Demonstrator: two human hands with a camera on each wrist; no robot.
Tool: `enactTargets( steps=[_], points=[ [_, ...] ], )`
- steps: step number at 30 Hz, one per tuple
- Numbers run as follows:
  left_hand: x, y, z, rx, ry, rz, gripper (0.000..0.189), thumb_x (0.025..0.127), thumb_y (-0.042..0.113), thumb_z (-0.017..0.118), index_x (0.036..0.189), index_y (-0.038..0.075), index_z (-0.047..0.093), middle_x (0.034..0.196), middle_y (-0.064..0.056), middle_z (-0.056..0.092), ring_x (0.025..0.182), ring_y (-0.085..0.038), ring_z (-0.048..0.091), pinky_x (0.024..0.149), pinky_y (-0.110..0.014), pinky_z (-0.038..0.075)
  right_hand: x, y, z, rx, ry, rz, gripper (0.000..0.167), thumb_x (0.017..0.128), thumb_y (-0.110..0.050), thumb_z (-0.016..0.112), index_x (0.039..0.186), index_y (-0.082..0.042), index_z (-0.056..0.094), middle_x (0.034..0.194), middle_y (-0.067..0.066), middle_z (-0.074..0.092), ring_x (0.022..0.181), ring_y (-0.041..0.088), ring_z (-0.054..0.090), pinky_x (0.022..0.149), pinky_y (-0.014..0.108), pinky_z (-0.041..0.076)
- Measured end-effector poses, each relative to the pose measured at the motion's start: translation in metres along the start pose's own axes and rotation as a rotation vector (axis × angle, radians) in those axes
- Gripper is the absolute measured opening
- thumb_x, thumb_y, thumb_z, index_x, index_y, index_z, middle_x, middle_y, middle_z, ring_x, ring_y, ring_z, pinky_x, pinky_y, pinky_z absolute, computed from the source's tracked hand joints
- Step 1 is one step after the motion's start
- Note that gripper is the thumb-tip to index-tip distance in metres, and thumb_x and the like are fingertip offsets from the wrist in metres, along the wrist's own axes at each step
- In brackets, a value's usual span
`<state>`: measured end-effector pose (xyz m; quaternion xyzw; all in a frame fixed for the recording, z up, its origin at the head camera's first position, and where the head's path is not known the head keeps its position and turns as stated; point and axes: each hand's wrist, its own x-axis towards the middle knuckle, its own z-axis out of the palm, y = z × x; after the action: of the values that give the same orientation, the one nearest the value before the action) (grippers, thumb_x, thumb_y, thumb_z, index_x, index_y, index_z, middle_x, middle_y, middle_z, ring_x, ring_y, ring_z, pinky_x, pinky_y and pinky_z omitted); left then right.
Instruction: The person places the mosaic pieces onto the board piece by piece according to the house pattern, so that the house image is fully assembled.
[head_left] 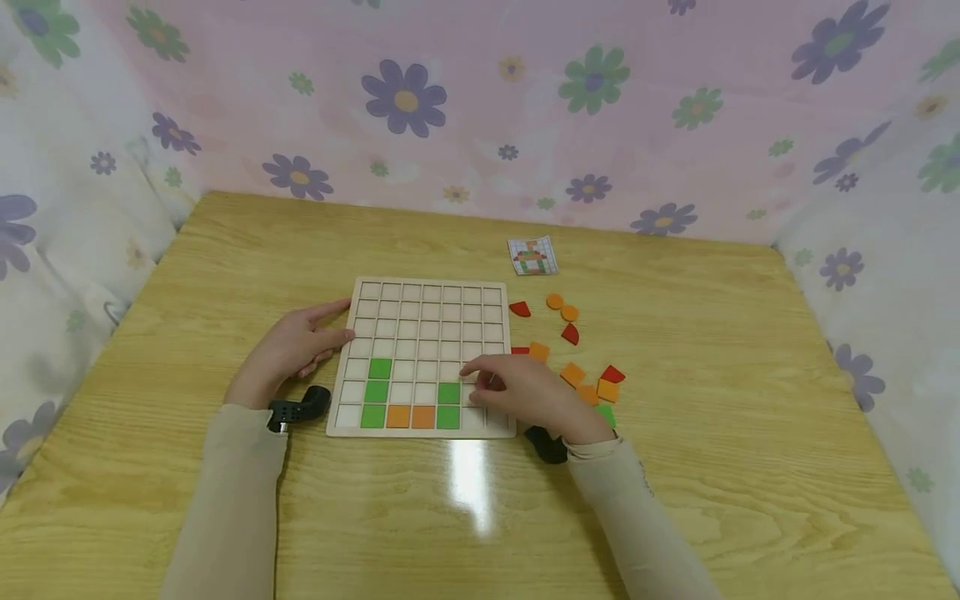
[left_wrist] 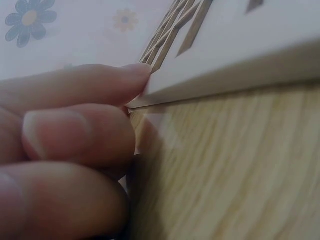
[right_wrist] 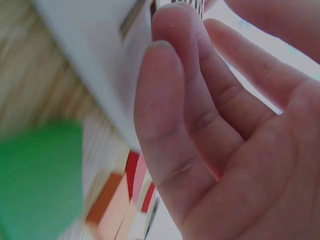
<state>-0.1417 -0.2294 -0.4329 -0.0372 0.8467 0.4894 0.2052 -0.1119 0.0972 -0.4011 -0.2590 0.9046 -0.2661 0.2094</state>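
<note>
A wooden grid board (head_left: pixel 341 400) lies on the table, with three green squares (head_left: pixel 377 392) up one column, two orange squares (head_left: pixel 411 417) along the bottom and two green squares (head_left: pixel 448 405) further right. My left hand (head_left: pixel 288 346) rests at the board's left edge, index finger and thumb extended against it; in the left wrist view a fingertip (left_wrist: pixel 140 69) touches the rim. Over the board's lower right hovers my right hand (head_left: pixel 528 396), fingers loosely bent. No piece shows among its fingers (right_wrist: pixel 160 95) in the right wrist view. That hand hides some cells.
Right of the board lie loose orange squares (head_left: pixel 572 374), two orange discs (head_left: pixel 555 301), red quarter-round pieces (head_left: pixel 571 334) and a green square (head_left: pixel 606 414) partly behind my right wrist. A small printed pattern card (head_left: pixel 533 256) sits behind them. A flowered curtain (head_left: pixel 480 108) borders the table.
</note>
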Motion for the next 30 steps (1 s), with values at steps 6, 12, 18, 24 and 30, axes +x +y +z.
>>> enactTargets(
  steps=[6, 12, 18, 24, 30],
  points=[
    [0.000, -0.001, 0.001, 0.006, -0.003, 0.005, 0.065, 0.079, 0.048, 0.061, 0.137, 0.036, 0.034, 0.052, -0.001, 0.042, 0.036, -0.012, 0.035, 0.035, -0.029, 0.034, -0.010, 0.014, -0.006, 0.028, 0.024, 0.010, 0.025, 0.085, -0.027, 0.062, 0.109, -0.021, 0.061, 0.079, -0.012, 0.056, 0.071, 0.008, 0.050, 0.065, 0.026, 0.044],
    [-0.002, 0.000, 0.001, -0.009, -0.010, -0.005, 0.064, 0.080, 0.047, 0.061, 0.137, 0.037, 0.032, 0.052, 0.000, 0.041, 0.036, -0.012, 0.034, 0.036, -0.028, 0.034, -0.023, 0.024, -0.010, 0.027, 0.067, 0.013, 0.023, 0.084, -0.026, 0.062, 0.107, -0.020, 0.062, 0.080, -0.011, 0.055, 0.073, 0.009, 0.050, 0.067, 0.026, 0.044],
    [-0.002, 0.002, 0.001, -0.018, -0.014, 0.000, 0.064, 0.081, 0.047, 0.060, 0.137, 0.036, 0.032, 0.052, -0.001, 0.042, 0.036, -0.012, 0.034, 0.035, -0.028, 0.034, -0.037, 0.036, -0.016, 0.038, 0.107, -0.001, 0.023, 0.084, -0.025, 0.063, 0.106, -0.021, 0.062, 0.080, -0.011, 0.055, 0.073, 0.008, 0.051, 0.067, 0.026, 0.044],
    [-0.001, 0.003, 0.000, -0.011, -0.012, 0.001, 0.062, 0.082, 0.048, 0.058, 0.137, 0.036, 0.033, 0.057, -0.003, 0.044, 0.037, -0.012, 0.035, 0.036, -0.028, 0.034, -0.049, 0.046, -0.022, 0.065, 0.117, 0.010, 0.025, 0.083, -0.024, 0.065, 0.107, -0.022, 0.062, 0.086, -0.011, 0.057, 0.078, 0.007, 0.053, 0.069, 0.027, 0.045],
    [-0.001, 0.001, 0.000, -0.021, -0.016, -0.007, 0.062, 0.082, 0.048, 0.059, 0.137, 0.037, 0.033, 0.055, -0.002, 0.043, 0.037, -0.012, 0.035, 0.036, -0.029, 0.034, -0.058, 0.052, -0.021, 0.053, 0.051, 0.038, 0.033, 0.080, -0.023, 0.068, 0.111, -0.023, 0.060, 0.093, -0.010, 0.055, 0.079, 0.008, 0.051, 0.069, 0.027, 0.044]
  ],
)
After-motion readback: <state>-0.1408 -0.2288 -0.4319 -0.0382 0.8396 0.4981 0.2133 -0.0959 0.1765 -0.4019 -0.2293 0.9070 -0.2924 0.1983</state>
